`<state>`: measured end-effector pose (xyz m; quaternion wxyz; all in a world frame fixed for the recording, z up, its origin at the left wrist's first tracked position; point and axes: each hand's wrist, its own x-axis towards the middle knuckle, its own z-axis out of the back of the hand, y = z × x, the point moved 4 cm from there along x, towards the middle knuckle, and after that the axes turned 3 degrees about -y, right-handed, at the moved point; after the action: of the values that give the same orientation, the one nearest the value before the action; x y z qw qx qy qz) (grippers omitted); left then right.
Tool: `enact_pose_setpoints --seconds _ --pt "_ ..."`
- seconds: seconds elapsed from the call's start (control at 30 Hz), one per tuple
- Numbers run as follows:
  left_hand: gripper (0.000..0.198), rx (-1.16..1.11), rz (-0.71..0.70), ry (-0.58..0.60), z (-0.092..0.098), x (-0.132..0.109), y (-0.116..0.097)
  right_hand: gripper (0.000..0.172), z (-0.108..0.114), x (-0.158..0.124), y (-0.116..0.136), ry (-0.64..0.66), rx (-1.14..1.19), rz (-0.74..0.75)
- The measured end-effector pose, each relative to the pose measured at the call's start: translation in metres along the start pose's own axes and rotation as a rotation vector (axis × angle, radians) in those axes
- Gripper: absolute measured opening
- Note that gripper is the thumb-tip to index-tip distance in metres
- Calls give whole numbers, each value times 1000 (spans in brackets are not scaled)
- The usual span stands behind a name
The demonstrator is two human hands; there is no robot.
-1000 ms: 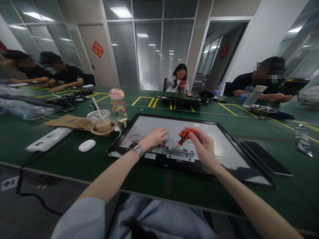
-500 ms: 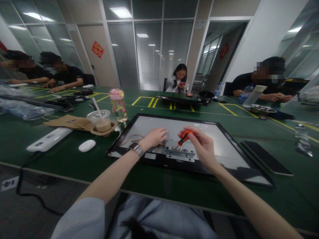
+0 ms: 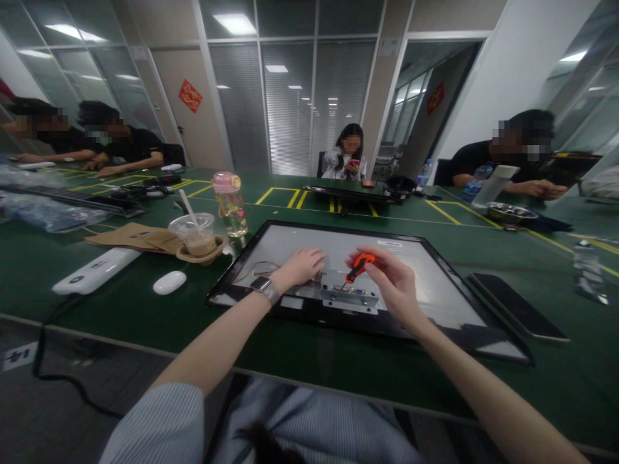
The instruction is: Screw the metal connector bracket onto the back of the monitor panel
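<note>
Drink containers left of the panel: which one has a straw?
The clear plastic cup in the brown paper holder, nearer the camera. The bottle behind it has a pink lid and no straw.

White mouse (image 3: 169,282), iced drink cup (image 3: 194,233), pink-capped bottle (image 3: 229,203), phone (image 3: 517,306)

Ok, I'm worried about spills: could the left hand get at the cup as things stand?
Probably yes. The left hand rests on the panel, and only flat panel lies between it and the cup; the bottle stands beside, not across, that path.
</note>
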<state>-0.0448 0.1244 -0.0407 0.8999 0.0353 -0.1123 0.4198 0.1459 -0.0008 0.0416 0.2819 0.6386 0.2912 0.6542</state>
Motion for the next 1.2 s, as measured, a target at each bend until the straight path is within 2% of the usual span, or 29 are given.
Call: enact_pose_setpoints --seconds 0.3,0.5,0.6,0.77,0.93,1.2 --pt "45 -12 6 13 2 0 -1 15 1 2 4 -70 -63 57" --pt "45 -27 15 13 3 -1 0 22 0 1 0 -45 -27 24" --pt "45 -26 26 20 3 -1 0 16 0 1 -1 -56 22 38" --pt "44 -9 16 12 2 0 0 16 0 2 -2 -31 -42 9" --pt "45 -5 -3 0 0 0 1 15 0 2 1 -59 -96 53" --pt "44 -1 -8 10 3 0 -1 22 0 0 2 -29 -131 60"
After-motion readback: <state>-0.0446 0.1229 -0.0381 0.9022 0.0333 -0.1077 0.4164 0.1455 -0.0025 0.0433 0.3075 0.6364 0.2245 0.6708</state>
